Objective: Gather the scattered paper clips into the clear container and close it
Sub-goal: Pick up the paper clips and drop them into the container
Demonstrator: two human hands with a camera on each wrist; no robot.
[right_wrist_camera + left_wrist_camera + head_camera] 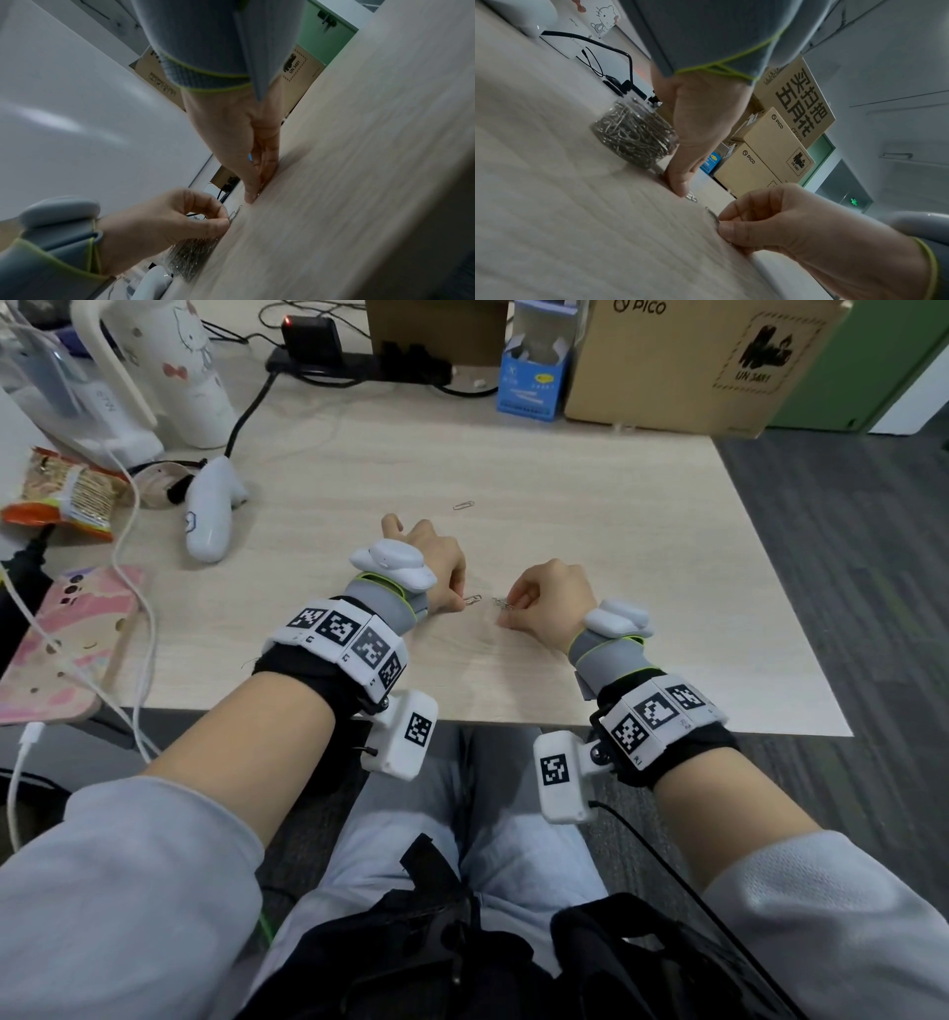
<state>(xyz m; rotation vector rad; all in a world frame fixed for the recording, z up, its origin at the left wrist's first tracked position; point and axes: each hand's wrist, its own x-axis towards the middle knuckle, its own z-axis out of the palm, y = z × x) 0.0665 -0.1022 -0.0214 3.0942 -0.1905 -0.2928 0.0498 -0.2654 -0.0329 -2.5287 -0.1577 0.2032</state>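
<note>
Mid-frame on the desk (565,516), left hand (436,557) pinches one paper clip (472,599), right hand (552,598) pinches another clip (502,604), clear container (634,136) already packed.

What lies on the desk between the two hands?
In the head view, only paper clips: one at the left hand, a small bunch at the right hand. Bare desk between them.

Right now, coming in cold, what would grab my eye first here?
Two hands low on the pale wooden table, each pinching a silver paper clip: left hand, right hand. By the left hand stands the clear round container, packed with clips. One stray silver clip lies farther back.
</note>
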